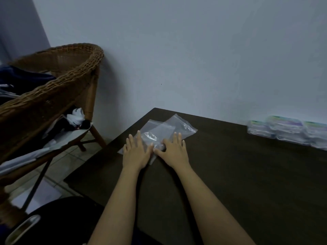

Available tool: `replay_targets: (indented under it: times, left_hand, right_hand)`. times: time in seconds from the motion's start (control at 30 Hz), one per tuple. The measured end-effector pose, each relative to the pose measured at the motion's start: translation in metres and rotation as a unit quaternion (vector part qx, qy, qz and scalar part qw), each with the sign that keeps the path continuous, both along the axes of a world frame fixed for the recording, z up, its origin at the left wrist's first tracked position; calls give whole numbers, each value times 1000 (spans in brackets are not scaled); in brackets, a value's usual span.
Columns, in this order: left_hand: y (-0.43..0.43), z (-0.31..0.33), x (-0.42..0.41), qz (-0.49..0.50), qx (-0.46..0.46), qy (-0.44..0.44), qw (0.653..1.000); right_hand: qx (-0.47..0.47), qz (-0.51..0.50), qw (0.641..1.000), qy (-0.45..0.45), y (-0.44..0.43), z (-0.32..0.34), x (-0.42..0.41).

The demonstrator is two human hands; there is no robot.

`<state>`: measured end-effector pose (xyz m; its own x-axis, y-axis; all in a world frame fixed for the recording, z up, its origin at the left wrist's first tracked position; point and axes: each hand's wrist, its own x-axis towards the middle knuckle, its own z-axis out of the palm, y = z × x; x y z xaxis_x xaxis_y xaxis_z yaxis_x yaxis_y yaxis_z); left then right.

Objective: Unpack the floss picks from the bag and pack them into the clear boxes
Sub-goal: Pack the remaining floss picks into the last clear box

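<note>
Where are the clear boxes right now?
Head view: the clear boxes sit in a row at the far right of the table, against the wall, well away from the plastic bags.

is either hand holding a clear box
No, the left hand and right hand lie flat on the bags, and the boxes sit far off to the right.

Dim, bluish light is flattening everything; the clear boxes [290,132] beyond the dark worktop [230,174] are blurring, perhaps from motion.
</note>
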<state>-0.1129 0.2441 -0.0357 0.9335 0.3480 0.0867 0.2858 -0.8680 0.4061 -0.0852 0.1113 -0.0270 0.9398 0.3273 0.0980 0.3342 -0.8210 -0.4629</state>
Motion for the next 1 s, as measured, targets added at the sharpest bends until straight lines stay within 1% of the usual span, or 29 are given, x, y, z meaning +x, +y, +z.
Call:
replay_targets:
  times: [0.07, 0.17, 0.23, 0.3, 0.4, 0.53, 0.67, 0.77, 0.87, 0.93, 1.0]
  left_hand:
    - [-1, -3, 2, -12, 29, 25, 999]
    - [0, -3, 5, -16, 51, 22, 998]
    - [-1, -2, 4, -6, 39, -6, 999]
    - [-1, 0, -1, 11, 40, -46, 998]
    - [-1, 3, -10, 54, 42, -96, 993]
    - [0, 6, -22, 87, 14, -142, 986]
    - [6, 9, -45, 122, -71, -202, 969]
    - [28, 7, -77, 142, -127, -254, 948]
    - [52, 3, -117, 148, -162, -279, 935]
    - [69, -3, -149, 165, -155, -290, 930]
    - [89, -10, -178, 197, -143, -294, 924]
  right_hand:
    - [39, -38, 998, -15, -2, 0, 1]
    - [47, -79, 995, -29, -3, 0, 1]
    - [65, -98, 992, -34, -4, 0, 1]
    - [107, -107, 987, -57, -6, 1, 0]
    - [161, -98, 979, -83, -8, 4, -4]
    - [188, -46, 978, -80, -4, 7, -16]
    - [278, 9, 959, -60, 20, 10, -43]
    - [319, 96, 943, -27, 56, 16, -75]
    - [305, 170, 937, -4, 91, 15, -104]
    - [284, 215, 934, 12, 115, 9, -125]
    - [282, 249, 927, -6, 136, 3, -147]
